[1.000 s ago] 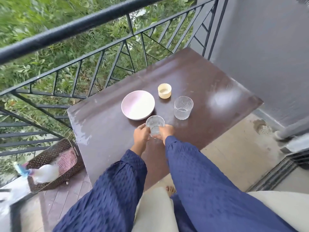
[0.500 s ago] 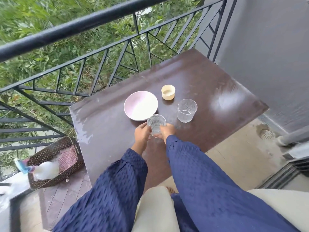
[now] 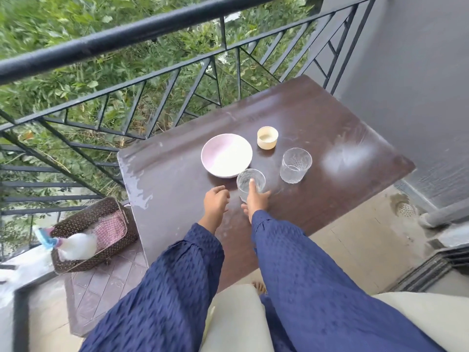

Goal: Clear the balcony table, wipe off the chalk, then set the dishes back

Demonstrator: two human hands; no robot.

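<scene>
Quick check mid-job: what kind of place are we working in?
Most likely a home balcony: a black metal railing with greenery beyond, a brown table beside a grey wall, and a floor drain.

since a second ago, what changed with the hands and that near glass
The left hand let go of the near glass and drew back to the left, fingers loosely curled above the table. The right hand still holds the glass, which stands on the same spot. The pink bowl, small cream cup and other glass stayed put.
</scene>
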